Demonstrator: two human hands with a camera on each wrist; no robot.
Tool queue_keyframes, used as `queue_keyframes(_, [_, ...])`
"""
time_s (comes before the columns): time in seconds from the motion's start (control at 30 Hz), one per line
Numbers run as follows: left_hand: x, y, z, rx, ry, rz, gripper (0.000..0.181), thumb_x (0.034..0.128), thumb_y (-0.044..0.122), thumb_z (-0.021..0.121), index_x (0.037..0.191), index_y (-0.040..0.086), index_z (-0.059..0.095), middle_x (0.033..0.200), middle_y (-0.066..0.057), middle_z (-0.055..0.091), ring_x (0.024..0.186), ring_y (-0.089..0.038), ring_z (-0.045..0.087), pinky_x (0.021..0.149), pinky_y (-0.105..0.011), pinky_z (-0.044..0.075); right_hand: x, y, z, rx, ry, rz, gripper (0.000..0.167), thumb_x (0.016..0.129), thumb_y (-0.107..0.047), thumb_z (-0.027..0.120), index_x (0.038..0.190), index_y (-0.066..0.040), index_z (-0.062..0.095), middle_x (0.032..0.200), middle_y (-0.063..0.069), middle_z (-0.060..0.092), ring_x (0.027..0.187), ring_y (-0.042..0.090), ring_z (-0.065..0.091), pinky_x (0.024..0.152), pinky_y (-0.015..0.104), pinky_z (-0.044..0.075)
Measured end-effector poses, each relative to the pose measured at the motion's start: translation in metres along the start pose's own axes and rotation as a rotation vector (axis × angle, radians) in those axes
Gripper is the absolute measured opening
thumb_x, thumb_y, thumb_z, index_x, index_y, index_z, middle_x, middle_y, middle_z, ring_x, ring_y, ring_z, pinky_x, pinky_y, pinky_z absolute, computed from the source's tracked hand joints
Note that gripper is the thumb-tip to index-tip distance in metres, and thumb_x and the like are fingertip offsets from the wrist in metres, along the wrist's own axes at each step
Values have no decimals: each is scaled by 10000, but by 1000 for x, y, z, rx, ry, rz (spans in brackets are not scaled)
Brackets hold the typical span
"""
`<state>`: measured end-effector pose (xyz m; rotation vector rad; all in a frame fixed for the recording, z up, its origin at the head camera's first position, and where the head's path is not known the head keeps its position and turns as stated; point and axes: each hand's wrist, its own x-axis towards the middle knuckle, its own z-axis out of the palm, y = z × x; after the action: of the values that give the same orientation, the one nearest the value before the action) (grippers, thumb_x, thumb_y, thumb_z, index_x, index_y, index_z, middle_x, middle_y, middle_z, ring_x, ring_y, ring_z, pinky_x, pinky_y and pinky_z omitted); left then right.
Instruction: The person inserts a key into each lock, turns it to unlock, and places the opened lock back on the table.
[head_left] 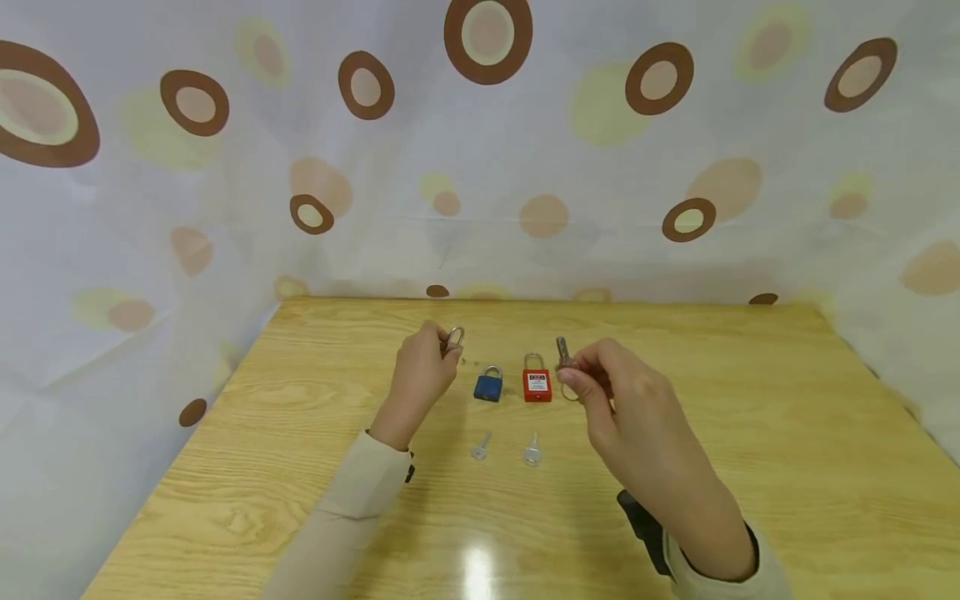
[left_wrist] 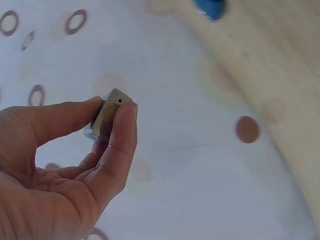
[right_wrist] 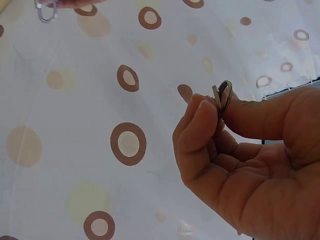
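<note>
1. The left hand (head_left: 422,371) pinches a small padlock (left_wrist: 107,116) between thumb and curled fingers, over the table (head_left: 300,392).
2. A silver key (head_left: 480,450) lies on the table, nearer the person than the blue padlock (head_left: 488,387).
3. A second key (head_left: 532,453) lies likewise before the red padlock (head_left: 537,387).
4. The right hand (head_left: 641,408), thumb against bent forefinger, pinches a third key (head_left: 562,350) on a ring (right_wrist: 229,96); its blade seems to point away from the person.

Left fingers (left_wrist: 121,142), right fingers (right_wrist: 199,127) both curled
</note>
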<state>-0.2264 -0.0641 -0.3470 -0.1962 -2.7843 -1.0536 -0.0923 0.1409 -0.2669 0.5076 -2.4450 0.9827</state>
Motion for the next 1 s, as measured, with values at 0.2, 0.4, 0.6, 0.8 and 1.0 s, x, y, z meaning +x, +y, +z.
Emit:
queue_keyframes(0.2, [-15,26,-16,-203,78,69,278,931,79,634,1166,-52,569,1015,-176,662,913,-270,661,748,-342,550,2,4,3,-2,12,2,38,918,-44,629,920,-20,600,810,10,590,681,98,517,607,255,470])
queue_keyframes(0.4, [-27,44,-25,-599,125,143,292,898,41,669,1175,-41,627,1067,-173,661,956,-256,663,793,-282,547,6,7,6,32,30,19,37,914,-40,634,928,-16,609,788,8,610,683,96,567,600,243,503])
queue_keyframes(0.6, [-38,57,-34,-912,110,126,268,869,56,709,1123,-22,673,1037,-144,665,906,-204,640,802,-266,538,9,9,11,107,78,28,33,926,-24,612,925,0,591,755,29,624,642,88,572,539,212,490])
queue_keyframes(0.8, [-44,63,-35,-1096,75,106,217,882,48,689,1072,-54,675,965,-62,664,806,-144,615,784,-261,520,10,12,16,134,127,4,52,892,40,632,920,6,604,752,43,618,631,105,576,546,197,493])
queue_keyframes(1.0, [-46,67,-34,-1277,27,49,112,904,42,653,995,-19,678,880,-43,667,783,-139,622,751,-256,485,11,11,16,166,112,18,60,897,61,610,929,24,644,811,59,644,662,105,603,599,198,518])
